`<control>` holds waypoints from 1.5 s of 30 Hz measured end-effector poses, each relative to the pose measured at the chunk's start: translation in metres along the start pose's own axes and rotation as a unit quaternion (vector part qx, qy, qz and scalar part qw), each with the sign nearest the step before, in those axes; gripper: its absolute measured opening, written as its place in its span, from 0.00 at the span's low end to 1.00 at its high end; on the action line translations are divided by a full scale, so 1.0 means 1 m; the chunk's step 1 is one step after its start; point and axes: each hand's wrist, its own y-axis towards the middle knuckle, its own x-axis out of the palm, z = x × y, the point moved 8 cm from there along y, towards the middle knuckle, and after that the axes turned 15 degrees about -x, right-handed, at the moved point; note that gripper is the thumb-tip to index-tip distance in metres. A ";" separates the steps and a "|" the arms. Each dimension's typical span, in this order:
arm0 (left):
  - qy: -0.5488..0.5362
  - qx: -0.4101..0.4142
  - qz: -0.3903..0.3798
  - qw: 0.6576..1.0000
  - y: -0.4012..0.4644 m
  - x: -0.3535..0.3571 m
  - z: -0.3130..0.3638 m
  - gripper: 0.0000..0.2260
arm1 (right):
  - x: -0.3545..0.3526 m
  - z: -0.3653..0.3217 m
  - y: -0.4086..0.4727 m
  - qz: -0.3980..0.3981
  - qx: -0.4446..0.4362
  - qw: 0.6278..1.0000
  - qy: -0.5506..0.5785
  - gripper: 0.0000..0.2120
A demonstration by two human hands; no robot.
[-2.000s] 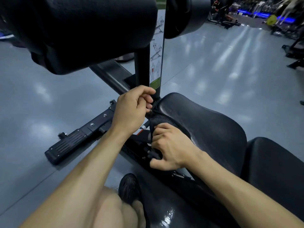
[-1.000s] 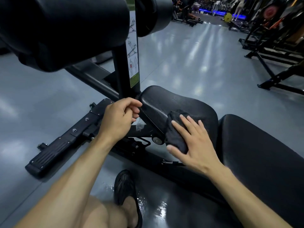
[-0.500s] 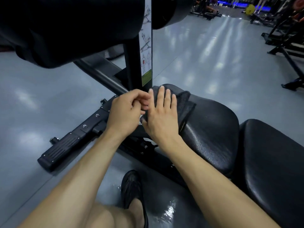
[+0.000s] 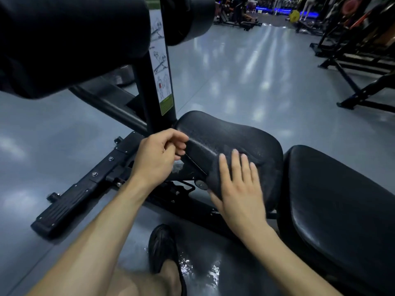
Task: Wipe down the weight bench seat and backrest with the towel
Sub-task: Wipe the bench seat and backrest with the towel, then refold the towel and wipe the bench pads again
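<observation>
Flat and straight-fingered, the right hand (image 4: 239,189) presses the dark towel (image 4: 215,178) against the near side of the seat (image 4: 230,135), with no curled grip on it. Beside it, the left hand (image 4: 158,157) has its fingers bent at the seat's front edge, just by the upright post (image 4: 154,99); whether that grip clamps anything I cannot tell. To the right the backrest (image 4: 337,199) lies close beside the seat, and a black shoe (image 4: 162,246) stands on the wet grey floor (image 4: 256,82) below.

Seat (image 4: 230,133) right of upright post (image 4: 149,92); backrest (image 4: 342,199) right of seat; shoe (image 4: 162,248) on floor (image 4: 245,71) below.
</observation>
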 end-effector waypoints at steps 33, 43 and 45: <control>0.182 0.027 -0.052 0.982 0.005 0.088 0.018 0.15 | -0.010 0.141 -0.027 0.078 0.318 0.781 0.532 0.03; 0.322 0.075 -0.106 0.938 0.021 0.119 0.031 0.26 | -0.008 0.132 -0.025 0.005 0.246 0.883 0.401 0.21; 0.363 0.091 -0.131 0.918 0.021 0.127 0.034 0.24 | -0.004 0.133 -0.026 -0.006 0.263 0.870 0.417 0.24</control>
